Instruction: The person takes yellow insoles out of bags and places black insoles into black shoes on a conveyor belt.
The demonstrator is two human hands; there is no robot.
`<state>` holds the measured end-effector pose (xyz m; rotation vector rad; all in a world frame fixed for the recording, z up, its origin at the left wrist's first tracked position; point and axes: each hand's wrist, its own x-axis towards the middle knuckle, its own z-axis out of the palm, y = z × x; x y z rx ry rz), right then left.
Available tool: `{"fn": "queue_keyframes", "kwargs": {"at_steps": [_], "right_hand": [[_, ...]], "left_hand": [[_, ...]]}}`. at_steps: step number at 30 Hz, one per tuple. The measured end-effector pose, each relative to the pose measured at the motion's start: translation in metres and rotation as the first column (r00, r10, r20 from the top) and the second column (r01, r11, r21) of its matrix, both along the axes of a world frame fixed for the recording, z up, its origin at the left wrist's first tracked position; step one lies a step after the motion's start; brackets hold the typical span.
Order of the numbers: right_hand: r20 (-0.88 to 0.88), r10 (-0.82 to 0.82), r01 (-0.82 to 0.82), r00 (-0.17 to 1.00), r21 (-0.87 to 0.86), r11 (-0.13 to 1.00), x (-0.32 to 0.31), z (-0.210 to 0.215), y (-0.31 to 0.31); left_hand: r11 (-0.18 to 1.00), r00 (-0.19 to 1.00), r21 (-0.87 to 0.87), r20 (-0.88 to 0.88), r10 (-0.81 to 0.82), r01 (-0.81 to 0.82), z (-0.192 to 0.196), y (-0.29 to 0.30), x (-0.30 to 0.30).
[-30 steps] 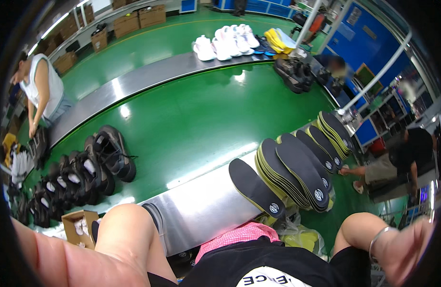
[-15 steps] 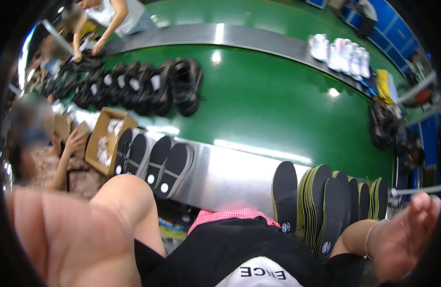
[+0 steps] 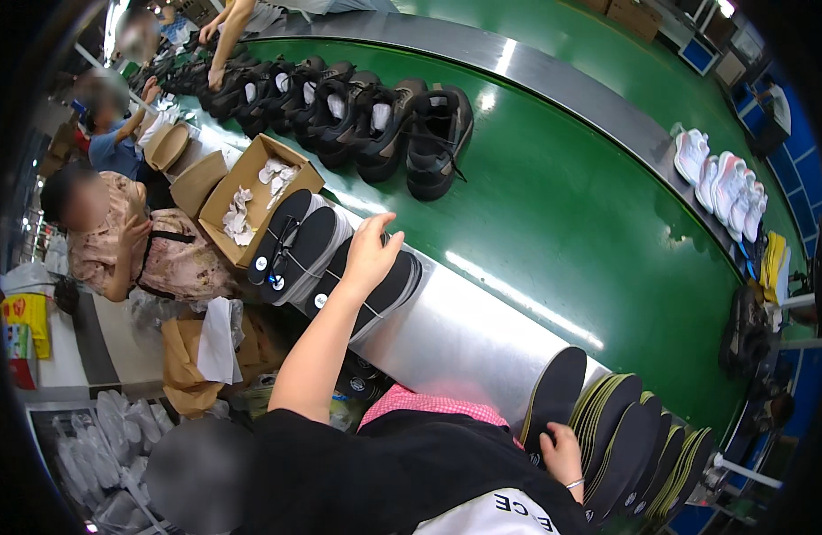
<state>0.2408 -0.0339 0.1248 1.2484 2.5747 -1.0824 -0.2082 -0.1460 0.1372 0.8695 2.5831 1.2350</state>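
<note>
left hand (image 3: pixel 368 254): fingers loosely spread and curved down, resting on top of a banded bundle of black insoles (image 3: pixel 362 287); palm over it, no closed grip visible.
right hand (image 3: pixel 561 452): fingers curled round the lower edge of one black insole (image 3: pixel 554 397), thumb side toward the body; a light pinch, not a fist.
bundle location: on the steel ledge (image 3: pixel 464 334) at the near side of the green conveyor belt (image 3: pixel 571 205), just beside two more banded insole bundles (image 3: pixel 291 241) on its left.
bundle axis: long axis runs from lower left to upper right, heel ends with round labels toward the person.
held insole: stands nearly upright on its edge, long axis up-down, toe end up, leaning against the fanned row of insoles (image 3: pixel 643 446) to its right.
edges: the ledge drops off toward the person; the bundles overhang that near edge slightly.
open room: bare steel between the two hands; wide bare belt beyond it.
left side: open cardboard box (image 3: pixel 255 192) with white paper wads, touching the outer bundle.
belt far side: row of black shoes (image 3: pixel 340 111) upper left, white shoes (image 3: pixel 719 178) far right, well apart.
others: seated person in patterned top (image 3: pixel 152 254) at far left, beside the box.
</note>
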Motion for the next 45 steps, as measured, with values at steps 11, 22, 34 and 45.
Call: {"fn": "queue_keyframes", "kwargs": {"at_steps": [11,22,34,45], "right_hand": [[0.163,-0.105,0.133,0.981,-0.174,0.976,-0.028,-0.007,-0.024],[-0.036,0.301,-0.299,0.953,0.050,0.953,-0.126,0.026,0.012],[-0.253,0.389,-0.368,0.886,0.128,0.921,-0.154,0.080,-0.012],[-0.697,-0.319,0.220,0.643,-0.231,0.948,-0.078,0.075,-0.046]], "left_hand": [[0.919,0.886,0.036,-0.253,0.389,-0.393,0.023,-0.106,-0.129],[0.860,0.834,-0.217,-0.437,0.337,-0.461,-0.002,-0.154,-0.068],[0.579,0.572,-0.086,-0.095,-0.815,0.811,0.070,0.005,0.130],[0.553,0.016,0.339,0.843,-0.538,0.761,0.060,0.030,0.169]]}}
